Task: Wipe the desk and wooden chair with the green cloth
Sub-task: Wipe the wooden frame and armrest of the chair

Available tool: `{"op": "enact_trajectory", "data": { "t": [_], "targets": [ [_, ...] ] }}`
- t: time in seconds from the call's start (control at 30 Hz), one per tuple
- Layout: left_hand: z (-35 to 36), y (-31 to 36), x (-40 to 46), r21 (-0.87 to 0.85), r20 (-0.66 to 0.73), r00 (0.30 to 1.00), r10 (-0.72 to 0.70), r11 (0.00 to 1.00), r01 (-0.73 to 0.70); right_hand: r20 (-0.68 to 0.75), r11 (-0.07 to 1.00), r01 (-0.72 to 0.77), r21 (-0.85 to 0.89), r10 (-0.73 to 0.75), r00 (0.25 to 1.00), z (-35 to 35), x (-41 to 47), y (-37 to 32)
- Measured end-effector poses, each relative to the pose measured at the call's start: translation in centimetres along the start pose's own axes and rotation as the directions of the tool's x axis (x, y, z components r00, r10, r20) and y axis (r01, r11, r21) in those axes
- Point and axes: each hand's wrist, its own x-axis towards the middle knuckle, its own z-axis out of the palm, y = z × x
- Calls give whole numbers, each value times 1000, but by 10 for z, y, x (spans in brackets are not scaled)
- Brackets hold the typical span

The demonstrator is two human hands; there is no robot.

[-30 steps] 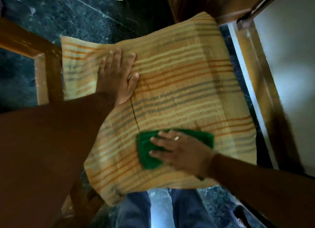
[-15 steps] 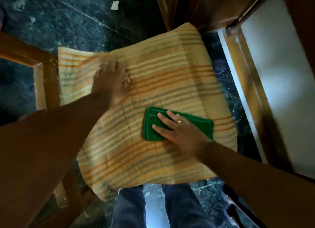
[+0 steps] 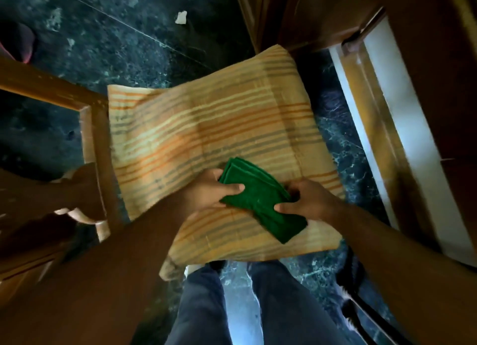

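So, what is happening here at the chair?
A person stands over a wooden chair with a striped cushion on its seat. Both hands grip the folded green cloth just above the cushion: the left hand at one end, the right hand at the other.

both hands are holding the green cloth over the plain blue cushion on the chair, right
Not quite. The head view shows the left hand and right hand holding the green cloth over the cushion on the chair, but the cushion is orange and yellow striped, not plain blue.
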Motion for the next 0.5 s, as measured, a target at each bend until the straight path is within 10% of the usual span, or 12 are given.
{"op": "enact_trajectory", "data": {
  "t": [0.23, 0.4, 0.5],
  "targets": [
    [-46, 101, -140, -32, -2, 994, 113, 993, -113, -59, 804, 152, 574, -145, 988, -61, -96, -64],
    [-51, 148, -250, -282, -174, 964, 200, 928, -243, -90, 400, 208, 893, -294, 952, -101, -178, -113],
    [-47, 151, -307, -335, -261, 944, 203, 898, -285, 39, 457, 133, 879, -348, 937, -96, -212, -144]
  ]
}}
